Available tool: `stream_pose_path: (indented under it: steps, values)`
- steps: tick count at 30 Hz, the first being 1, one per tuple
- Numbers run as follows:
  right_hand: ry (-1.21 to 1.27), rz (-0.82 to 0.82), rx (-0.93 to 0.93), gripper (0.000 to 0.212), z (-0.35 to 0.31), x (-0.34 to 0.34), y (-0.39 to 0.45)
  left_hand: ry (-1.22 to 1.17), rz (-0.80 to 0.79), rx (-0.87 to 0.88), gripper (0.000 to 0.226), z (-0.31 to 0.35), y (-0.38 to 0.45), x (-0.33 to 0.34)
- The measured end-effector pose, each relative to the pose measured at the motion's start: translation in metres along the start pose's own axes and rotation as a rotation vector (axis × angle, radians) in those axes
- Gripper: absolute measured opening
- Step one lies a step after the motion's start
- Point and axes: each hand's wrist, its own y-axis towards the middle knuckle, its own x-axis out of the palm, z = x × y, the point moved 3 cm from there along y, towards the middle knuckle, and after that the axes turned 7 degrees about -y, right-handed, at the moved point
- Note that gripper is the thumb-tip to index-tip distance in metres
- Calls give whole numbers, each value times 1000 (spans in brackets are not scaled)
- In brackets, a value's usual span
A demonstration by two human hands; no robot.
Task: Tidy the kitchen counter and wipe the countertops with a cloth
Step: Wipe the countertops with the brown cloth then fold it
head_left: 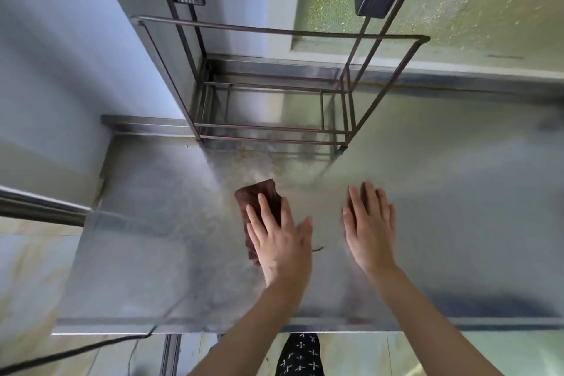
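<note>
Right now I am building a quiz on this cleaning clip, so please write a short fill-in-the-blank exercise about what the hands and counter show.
1. The left hand presses flat on a dark ____ cloth.
2. The right hand lies open and holds ____.
3. The metal rack at the back of the steel countertop stands against the ____.
4. The cloth lies to the ____ of the right hand.

Missing words: brown; nothing; wall; left
</note>
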Motion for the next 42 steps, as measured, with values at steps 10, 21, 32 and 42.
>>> stream_pose_path:
  steps: [10,21,32,42]
  values:
    - [-41,-34,0,52,4,6,5,415,140,269,58,-31,74,-17]
    - [-57,12,-37,51,5,6,5,385,133,474,76,0,74,13]
    - [-45,14,-24,50,4,6,5,325,146,594,36,10,65,18]
    - [-53,39,-38,50,5,7,5,193,252,257,46,-28,100,-22]
